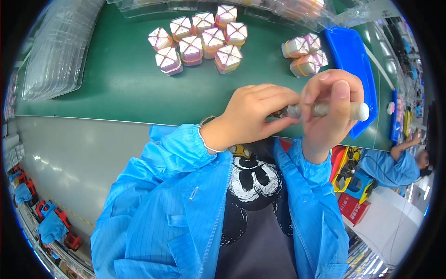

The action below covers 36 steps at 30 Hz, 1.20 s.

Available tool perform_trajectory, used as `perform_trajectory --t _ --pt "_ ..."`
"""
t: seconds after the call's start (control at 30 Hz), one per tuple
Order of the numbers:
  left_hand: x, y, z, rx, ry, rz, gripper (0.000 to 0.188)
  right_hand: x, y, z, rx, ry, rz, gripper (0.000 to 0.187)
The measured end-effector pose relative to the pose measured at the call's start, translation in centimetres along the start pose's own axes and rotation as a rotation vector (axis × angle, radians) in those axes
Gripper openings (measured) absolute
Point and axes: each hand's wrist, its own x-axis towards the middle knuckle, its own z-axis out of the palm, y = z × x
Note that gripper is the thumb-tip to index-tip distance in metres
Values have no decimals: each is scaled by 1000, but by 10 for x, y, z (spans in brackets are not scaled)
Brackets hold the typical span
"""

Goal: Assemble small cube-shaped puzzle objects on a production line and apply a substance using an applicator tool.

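My right hand (327, 104) grips a slim greyish, see-through tube with a rounded white end (362, 111), which points to the right. Its other end reaches toward the fingertips of my left hand (255, 111). Those fingers are pinched together at the table's near edge, and what they hold is mostly hidden; only a small dark bit shows between thumb and forefinger. Beyond my hands, several small white-topped blocks (190, 49) with purple sides and bands around them stand in a group. A smaller cluster of similar blocks (304, 65) sits just past my right hand.
On the right of the green table (116, 88) lies a shallow blue tray (346, 51). Stacked clear plastic trays (60, 46) fill the far left, with more clear packaging (288, 11) along the back. Another person in blue (390, 167) is at the right.
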Motion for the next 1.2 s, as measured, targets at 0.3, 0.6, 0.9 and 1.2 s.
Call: perform_trajectory --t 0.3,0.6,0.9,1.2 --pt "0 -3 1 -32 -15 4 39 3 -5 4 -10 23 50 21" --pt "-2 -3 -4 -94 -62 -23 36 -7 -2 4 -41 -16 3 19" --pt "-1 -1 -1 -77 -60 -44 32 -8 2 -1 -31 48 -8 19" --pt "-4 -3 0 -26 -73 -11 38 -9 4 -4 8 12 -9 17"
